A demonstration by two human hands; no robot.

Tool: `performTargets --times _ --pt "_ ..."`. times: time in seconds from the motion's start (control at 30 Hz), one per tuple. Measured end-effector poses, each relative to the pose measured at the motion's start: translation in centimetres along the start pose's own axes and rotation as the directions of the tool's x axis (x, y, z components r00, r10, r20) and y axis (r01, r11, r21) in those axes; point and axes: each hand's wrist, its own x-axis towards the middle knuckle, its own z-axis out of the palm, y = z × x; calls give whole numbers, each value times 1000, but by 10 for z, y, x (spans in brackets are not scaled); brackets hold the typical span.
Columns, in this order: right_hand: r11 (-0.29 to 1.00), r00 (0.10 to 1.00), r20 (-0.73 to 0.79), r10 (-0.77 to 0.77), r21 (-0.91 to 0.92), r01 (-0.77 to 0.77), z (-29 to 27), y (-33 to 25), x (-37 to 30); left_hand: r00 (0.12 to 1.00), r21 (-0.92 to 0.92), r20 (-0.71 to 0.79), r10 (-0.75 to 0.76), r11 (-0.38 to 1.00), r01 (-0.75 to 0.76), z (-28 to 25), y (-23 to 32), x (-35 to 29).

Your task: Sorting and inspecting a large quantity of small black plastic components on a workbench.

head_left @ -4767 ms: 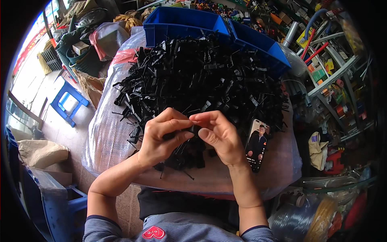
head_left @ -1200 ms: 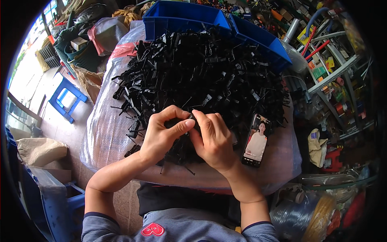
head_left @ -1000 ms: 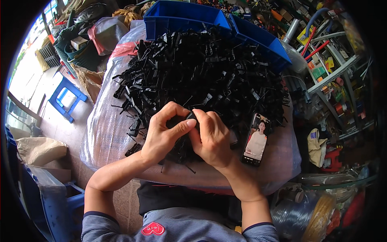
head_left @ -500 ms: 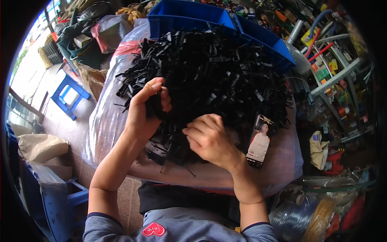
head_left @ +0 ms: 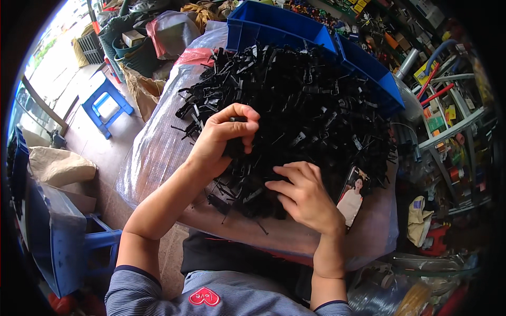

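Note:
A broad heap of small black plastic parts [head_left: 295, 95], many with thin prongs, covers the middle of the work surface. At the heap's left side, my left hand [head_left: 219, 139] is closed around a black plastic part [head_left: 237, 119]; its dark body shows between thumb and fingers, and I cannot tell whether there is more than one. Over the near edge of the heap, my right hand [head_left: 308, 200] is bent with its fingers apart, and I see nothing held in it. Close to its right side lies a smartphone [head_left: 350, 204] with a lit screen showing a person.
Two blue bins [head_left: 279, 26] stand behind the heap. Clear plastic sheeting [head_left: 153, 158] covers the work surface. A blue stool [head_left: 107, 105] stands on the floor at left, with a larger blue container [head_left: 58, 237] nearer. Metal racking [head_left: 453, 129] with cluttered goods fills the right side.
The view has shifted, so the scene sits farther right. My right hand's fingers have spread from a tighter curl. My left hand stays closed on the black part, its wrist turned somewhat.

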Motion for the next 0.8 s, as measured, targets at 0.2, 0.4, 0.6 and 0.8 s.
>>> performTargets --times 0.2,0.4,0.6,0.8 --pt "912 908 -299 293 371 -172 -13 13 1 967 658 183 175 710 -253 21 4 -10" --pt "695 878 -232 419 704 -145 -5 8 -2 868 744 429 249 447 -496 19 -15 -12" --pt "570 686 -492 536 810 136 12 -6 4 969 661 245 -20 735 -152 24 -10 -18" --pt "706 857 -384 343 707 34 13 -2 7 859 669 407 310 540 -512 22 -18 -18"
